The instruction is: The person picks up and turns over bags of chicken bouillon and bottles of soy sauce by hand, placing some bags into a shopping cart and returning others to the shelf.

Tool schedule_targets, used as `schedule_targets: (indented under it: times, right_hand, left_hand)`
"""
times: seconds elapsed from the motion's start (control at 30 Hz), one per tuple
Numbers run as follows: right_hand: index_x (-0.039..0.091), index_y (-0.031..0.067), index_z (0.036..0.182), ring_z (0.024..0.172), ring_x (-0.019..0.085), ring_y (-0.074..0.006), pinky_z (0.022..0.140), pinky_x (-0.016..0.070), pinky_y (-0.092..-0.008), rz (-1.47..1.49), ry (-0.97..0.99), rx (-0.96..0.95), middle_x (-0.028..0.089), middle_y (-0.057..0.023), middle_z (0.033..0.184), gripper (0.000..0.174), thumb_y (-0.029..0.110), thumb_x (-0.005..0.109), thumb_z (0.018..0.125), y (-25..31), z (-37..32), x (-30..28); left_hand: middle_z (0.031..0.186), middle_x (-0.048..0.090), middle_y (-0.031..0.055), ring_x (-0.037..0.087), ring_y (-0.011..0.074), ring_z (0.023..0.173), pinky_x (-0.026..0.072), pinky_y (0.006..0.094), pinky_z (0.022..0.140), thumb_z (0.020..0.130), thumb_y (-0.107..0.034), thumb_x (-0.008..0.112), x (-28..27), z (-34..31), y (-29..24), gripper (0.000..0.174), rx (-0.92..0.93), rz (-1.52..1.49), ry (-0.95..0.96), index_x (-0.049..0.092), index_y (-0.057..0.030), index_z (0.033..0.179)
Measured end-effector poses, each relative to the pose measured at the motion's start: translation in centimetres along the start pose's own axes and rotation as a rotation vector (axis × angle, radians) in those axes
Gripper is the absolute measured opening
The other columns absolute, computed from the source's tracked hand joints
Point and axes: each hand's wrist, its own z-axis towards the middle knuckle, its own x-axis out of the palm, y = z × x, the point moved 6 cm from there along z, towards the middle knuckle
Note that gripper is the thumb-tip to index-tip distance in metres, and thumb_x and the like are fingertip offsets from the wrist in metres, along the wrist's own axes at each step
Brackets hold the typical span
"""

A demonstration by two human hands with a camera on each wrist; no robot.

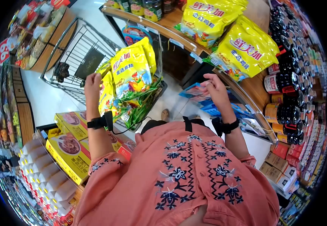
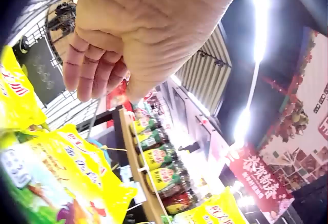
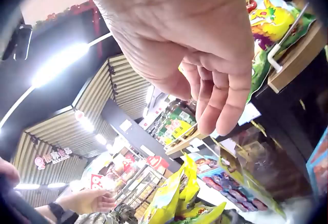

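1. The left hand (image 1: 93, 83) is raised at about 11 o'clock from the person's chest. Its fingers (image 2: 89, 72) are loosely curled with nothing inside them (the wrist view shows the palm bare).
2. It sits just beside the top edge of the yellow bags (image 1: 130, 71), which stand upright in the wire cart (image 1: 78, 47). I cannot tell whether it touches them.
3. The right hand (image 1: 216, 89) is up at about 1 o'clock. It is released, with the fingers (image 3: 225, 95) relaxed and slightly bent, gripping nothing.
4. The blue packets (image 1: 195, 91) lie near that hand's 9 o'clock side, lower than the wooden shelf (image 1: 256, 92).
5. Large yellow sacks (image 1: 242, 49) lie on that shelf between 12 and 1 o'clock.
6. Dark bottles (image 1: 288, 79) stand in rows at 3 o'clock.
7. Flat yellow boxes (image 1: 69, 145) are stacked at 9 o'clock, near the left forearm.
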Motion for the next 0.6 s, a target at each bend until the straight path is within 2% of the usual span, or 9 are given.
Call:
schedule_targets:
  times: [0.1,0.2,0.3,0.4,0.53,0.6]
  right_hand:
    - [0.057,0.0045,0.126,0.082,0.065,-0.0115,0.071,0.0530,-0.0249,-0.041,0.078,0.031,0.069,-0.0084,0.101,0.026,0.012,0.050,0.102,-0.1,0.4,1.9]
    - [0.057,0.0039,0.125,0.082,0.066,-0.0117,0.071,0.0533,-0.0251,-0.060,0.114,0.032,0.069,-0.0085,0.100,0.025,0.013,0.051,0.102,0.1,0.3,3.3]
    - [0.057,0.0030,0.125,0.082,0.066,-0.0120,0.071,0.0539,-0.0258,-0.062,0.128,0.049,0.069,-0.0089,0.100,0.025,0.013,0.051,0.102,-0.2,0.1,3.9]
    - [0.056,0.0018,0.125,0.082,0.064,-0.0122,0.073,0.0544,-0.0270,-0.069,0.109,0.082,0.068,-0.0091,0.100,0.026,0.014,0.052,0.103,0.1,-0.6,4.0]
    - [0.056,0.0017,0.124,0.081,0.065,-0.0124,0.072,0.0541,-0.0268,-0.076,0.077,0.049,0.069,-0.0089,0.100,0.025,0.014,0.052,0.102,0.0,-1.7,3.2]
    - [0.057,0.0014,0.122,0.080,0.065,-0.0122,0.070,0.0541,-0.0267,-0.070,0.046,0.048,0.069,-0.0089,0.098,0.024,0.014,0.052,0.102,-0.3,-2.3,2.5]
  left_hand:
    - [0.100,0.070,0.0092,0.068,0.0152,0.086,0.0533,0.0283,0.067,0.097,-0.036,0.064,0.5,-1.6,4.8,0.043,-0.150,0.055,0.081,0.064,0.0023,0.116]
    - [0.103,0.069,0.0099,0.068,0.0160,0.087,0.0545,0.0292,0.069,0.097,-0.037,0.065,1.8,-2.6,7.8,0.045,-0.258,-0.048,0.089,0.063,0.0028,0.119]
    - [0.101,0.070,0.0111,0.066,0.0167,0.087,0.0537,0.0311,0.071,0.097,-0.038,0.064,3.4,-1.6,9.8,0.047,-0.210,-0.058,0.129,0.064,0.0047,0.118]
    - [0.104,0.066,0.0063,0.064,0.0157,0.091,0.0532,0.0304,0.074,0.098,-0.043,0.062,5.2,0.7,10.6,0.052,-0.212,0.082,0.232,0.062,0.0034,0.122]
    - [0.107,0.072,0.0233,0.069,0.0317,0.099,0.0507,0.0373,0.088,0.095,-0.047,0.059,7.2,2.4,10.4,0.060,-0.204,0.133,0.185,0.065,0.0080,0.117]
    - [0.106,0.072,0.0241,0.069,0.0314,0.097,0.0506,0.0377,0.087,0.094,-0.048,0.059,7.7,3.5,10.9,0.062,-0.216,0.132,0.203,0.065,0.0098,0.116]
